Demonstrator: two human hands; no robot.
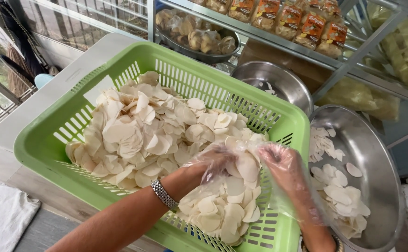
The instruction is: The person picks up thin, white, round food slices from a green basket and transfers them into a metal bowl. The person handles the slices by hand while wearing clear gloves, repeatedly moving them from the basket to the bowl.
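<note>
A lime-green slotted plastic basket (49,144) is heaped with thin, pale, round raw chips (143,126). Both my hands wear clear plastic gloves and reach into the basket's near right corner. My left hand (211,163), with a metal watch band (164,194) on the wrist, is closed on a handful of chips. My right hand (283,165) is beside it, its fingers also closed on chips from the same pile.
A large steel bowl (376,182) at right holds more chips. A second steel bowl (274,81) sits behind it. Metal shelving (306,51) carries packaged snacks and a bowl of crackers. A white cloth (0,212) lies at lower left.
</note>
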